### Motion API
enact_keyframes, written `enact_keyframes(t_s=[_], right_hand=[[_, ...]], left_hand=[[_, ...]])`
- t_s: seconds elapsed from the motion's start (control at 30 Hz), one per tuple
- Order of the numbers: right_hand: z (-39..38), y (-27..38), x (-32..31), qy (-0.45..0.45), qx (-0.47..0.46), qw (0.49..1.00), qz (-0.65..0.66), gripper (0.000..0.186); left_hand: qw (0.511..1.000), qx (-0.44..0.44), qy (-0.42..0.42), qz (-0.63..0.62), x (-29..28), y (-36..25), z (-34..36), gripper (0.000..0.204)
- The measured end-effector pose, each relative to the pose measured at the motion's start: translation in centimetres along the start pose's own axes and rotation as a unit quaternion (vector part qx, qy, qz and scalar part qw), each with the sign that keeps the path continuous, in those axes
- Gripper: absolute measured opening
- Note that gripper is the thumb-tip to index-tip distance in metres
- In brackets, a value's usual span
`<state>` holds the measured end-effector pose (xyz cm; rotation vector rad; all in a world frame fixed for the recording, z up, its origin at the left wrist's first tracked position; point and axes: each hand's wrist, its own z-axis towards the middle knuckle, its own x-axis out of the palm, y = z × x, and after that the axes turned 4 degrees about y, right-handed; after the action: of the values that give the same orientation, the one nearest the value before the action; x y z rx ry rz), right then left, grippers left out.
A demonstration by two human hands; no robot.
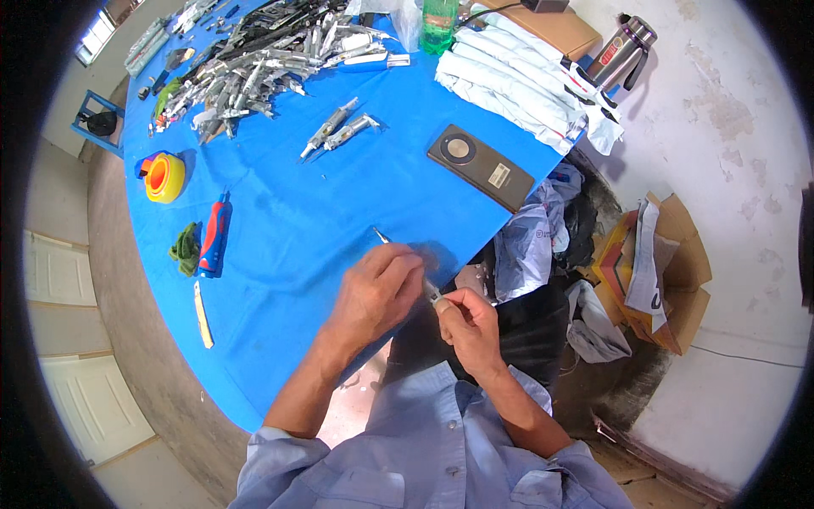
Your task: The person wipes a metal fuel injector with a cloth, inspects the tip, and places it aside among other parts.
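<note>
My left hand (377, 288) is closed above the near edge of the blue-covered table, fingers pinched together. From behind its knuckles a thin pointed metallic tip (381, 236) sticks out. Just to the right, my right hand (471, 329) pinches the end of a small whitish-clear slim piece (433, 293) between thumb and fingers. Its other end runs in behind the left hand, so I cannot tell whether tip and piece are one thing. Farther up the cloth lie two slim, plastic-wrapped, syringe-like pieces (339, 131), touching neither hand.
A large heap of similar wrapped pieces (246, 81) covers the far table. At left are yellow tape (164, 178), a red-and-blue pen-shaped tool (214, 237), green cloth (184, 250) and a yellowish strip (203, 316). A dark flat device (481, 167), white packets (509, 85) and a carton (657, 271) are right.
</note>
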<state>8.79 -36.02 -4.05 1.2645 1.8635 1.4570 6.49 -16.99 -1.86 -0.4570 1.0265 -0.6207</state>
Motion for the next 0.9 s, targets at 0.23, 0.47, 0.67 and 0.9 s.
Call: enact_keyframes(t_s=[0.23,0.47,0.67,0.9], right_hand=[[-0.2,0.1,-0.1,-0.004,0.023,1.000,0.021,0.015],[-0.1,0.1,-0.3,-0.013,0.046,0.996,0.075,0.014],[0.2,-0.2,0.0,-0.029,0.066,0.995,0.074,0.014],[0.1,0.6,0.1,-0.010,0.036,0.999,0.020,0.013]], left_hand=[[0.994,-0.054,-0.087,0.029,-0.6,2.4,0.4,0.015],[0.993,-0.081,-0.077,-0.022,-1.3,1.4,0.7,0.016],[0.999,0.040,0.009,-0.030,1.1,-1.3,-0.7,0.024],[1.000,0.006,-0.009,0.029,0.0,0.0,-0.1,0.022]])
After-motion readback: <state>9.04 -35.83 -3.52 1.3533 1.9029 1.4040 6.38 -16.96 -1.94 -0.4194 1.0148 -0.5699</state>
